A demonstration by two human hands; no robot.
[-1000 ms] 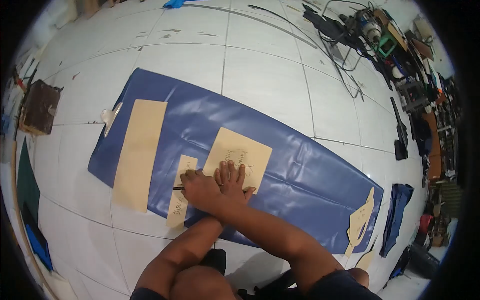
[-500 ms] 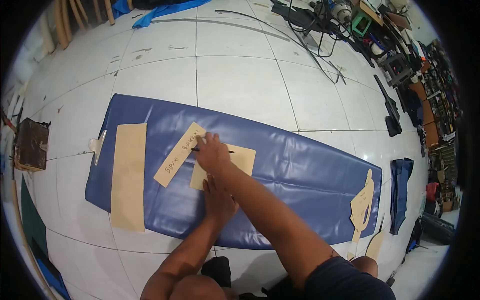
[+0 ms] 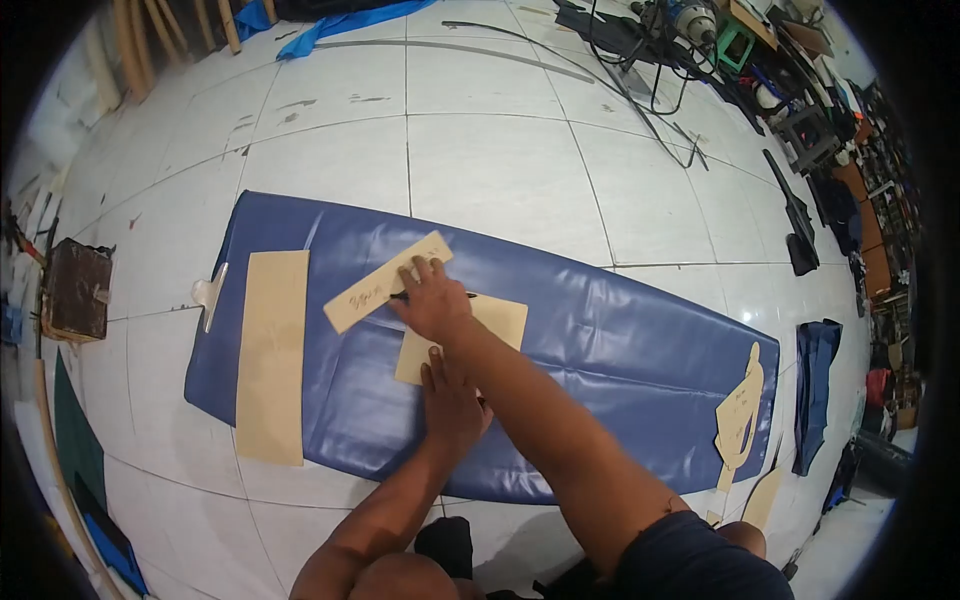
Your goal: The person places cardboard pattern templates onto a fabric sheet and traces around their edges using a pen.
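Observation:
My right hand (image 3: 438, 303) holds a dark pen (image 3: 398, 296) crosswise under its palm, while its fingertips press on a narrow tan card strip (image 3: 365, 295) with handwriting. Beneath my wrists lies a squarer tan card piece (image 3: 503, 318), partly covered. My left hand (image 3: 455, 402) rests at that card's lower edge, fingers stretched out onto it. A small dark thing shows beside the left thumb, too little of it to name. Both card pieces lie on a blue vinyl sheet (image 3: 620, 330) spread over the floor.
A long tan card panel (image 3: 272, 350) lies at the sheet's left, near a metal clip (image 3: 209, 295). Cut card templates (image 3: 738, 410) lie at the right end. A brown box (image 3: 77, 290) stands far left; cables and a black stool (image 3: 808, 138) are upper right.
The written card strip has turned clockwise under my right hand, its lower end swinging upward. My right fingers now reach farther over it. The whole view has shifted slightly.

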